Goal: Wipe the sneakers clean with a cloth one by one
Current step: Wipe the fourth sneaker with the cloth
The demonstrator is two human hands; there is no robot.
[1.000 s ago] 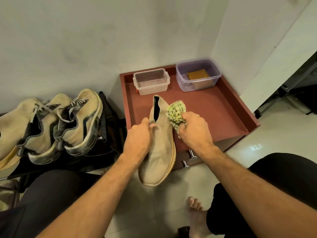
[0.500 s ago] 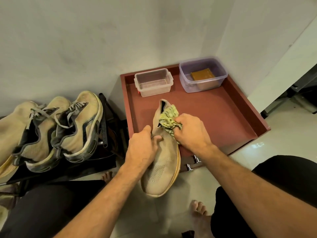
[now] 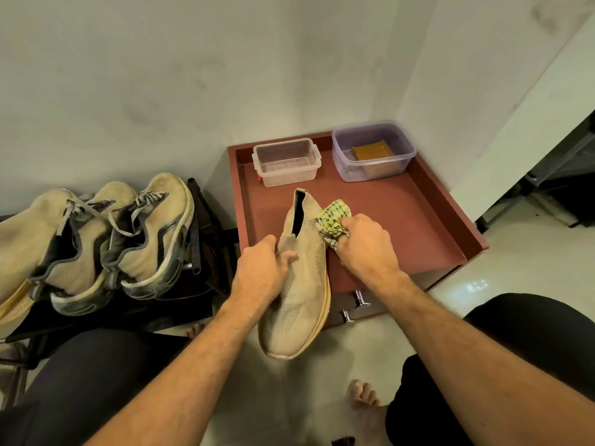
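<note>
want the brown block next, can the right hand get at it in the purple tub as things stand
Probably yes. The purple tub has no lid and nothing stands between it and the right hand. But that hand grips the cloth, so it would need to drop it before picking up the brown block.

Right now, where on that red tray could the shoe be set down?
The bare right part of the red tray, between the purple tub and the front rim, beside the right hand, is free. A narrow strip lies left of the held sneaker. The back edge is crowded by the purple tub and the clear tub.
</note>
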